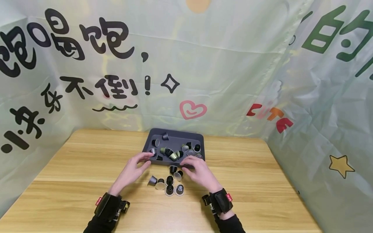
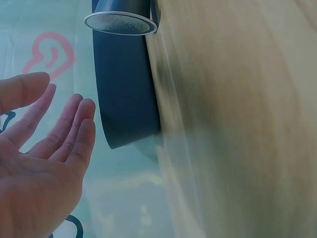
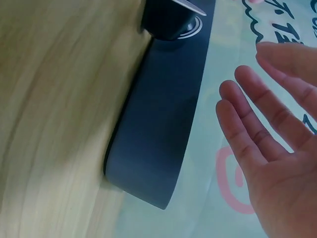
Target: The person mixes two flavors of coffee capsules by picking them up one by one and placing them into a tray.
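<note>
A dark grey tray (image 1: 186,133) holds several coffee capsules, among them green capsules (image 1: 174,156) and a black capsule (image 1: 197,148). My left hand (image 1: 131,171) is held over the tray's front left corner, its fingertips close to a silver capsule (image 1: 152,150). In the left wrist view its fingers are loosely extended with nothing between them. At the front right edge, my right hand (image 1: 201,173) hovers with relaxed fingers, also holding nothing in the right wrist view. Between the hands, a grey capsule (image 1: 152,180) and several black capsules (image 1: 169,190) rest on the table.
The wooden table (image 1: 250,191) extends around the tray on both sides. Behind it hangs a printed cloth backdrop (image 1: 227,81), which also encloses the left and right sides. A black camera band (image 1: 221,200) is strapped on the right wrist, another camera band (image 1: 107,207) on the left.
</note>
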Tool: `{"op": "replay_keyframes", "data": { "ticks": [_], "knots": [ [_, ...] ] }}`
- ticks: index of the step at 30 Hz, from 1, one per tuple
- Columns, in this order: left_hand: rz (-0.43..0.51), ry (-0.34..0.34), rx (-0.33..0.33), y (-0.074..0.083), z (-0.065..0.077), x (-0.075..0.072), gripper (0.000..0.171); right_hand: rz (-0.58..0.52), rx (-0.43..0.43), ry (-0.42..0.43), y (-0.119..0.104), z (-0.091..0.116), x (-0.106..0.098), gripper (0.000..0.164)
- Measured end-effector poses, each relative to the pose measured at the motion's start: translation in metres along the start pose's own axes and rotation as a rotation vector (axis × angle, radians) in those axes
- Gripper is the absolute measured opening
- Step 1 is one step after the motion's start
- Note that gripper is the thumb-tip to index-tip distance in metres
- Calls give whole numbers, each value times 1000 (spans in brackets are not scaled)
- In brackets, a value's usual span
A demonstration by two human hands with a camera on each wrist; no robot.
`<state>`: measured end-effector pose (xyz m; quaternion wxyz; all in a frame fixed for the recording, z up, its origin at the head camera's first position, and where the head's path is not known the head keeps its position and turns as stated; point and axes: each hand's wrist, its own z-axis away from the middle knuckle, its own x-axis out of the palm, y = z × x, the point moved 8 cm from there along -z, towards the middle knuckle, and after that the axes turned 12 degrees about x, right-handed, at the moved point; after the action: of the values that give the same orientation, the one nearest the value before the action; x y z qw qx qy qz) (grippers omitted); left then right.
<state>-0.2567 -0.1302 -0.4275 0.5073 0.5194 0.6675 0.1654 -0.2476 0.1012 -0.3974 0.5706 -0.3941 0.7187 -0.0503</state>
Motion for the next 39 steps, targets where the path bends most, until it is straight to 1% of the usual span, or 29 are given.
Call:
{"op": "replay_keyframes", "data": {
  "ticks": [5, 10, 14, 20, 30, 39],
  "knots": [
    [-9, -7, -5, 1, 0, -1, 37, 40, 5, -44, -1, 1, 9, 18],
    [-11, -12, -10, 1, 0, -1, 37, 84, 31, -93, -1, 2, 16, 18],
    [-12, -13, -12, 1, 0, -1, 37, 101, 53, -106, -2, 2, 18, 18],
    [-15, -13, -10, 1, 0, -1, 37, 120, 68, -96, -3, 2, 19, 17],
    [-19, -12, 7, 1, 1, -1, 37, 152, 52, -64, -1, 1, 21, 16],
    [-24, -17, 10, 1, 1, -1, 38, 175, 64, -79, -1, 1, 24, 14]
  ]
}}
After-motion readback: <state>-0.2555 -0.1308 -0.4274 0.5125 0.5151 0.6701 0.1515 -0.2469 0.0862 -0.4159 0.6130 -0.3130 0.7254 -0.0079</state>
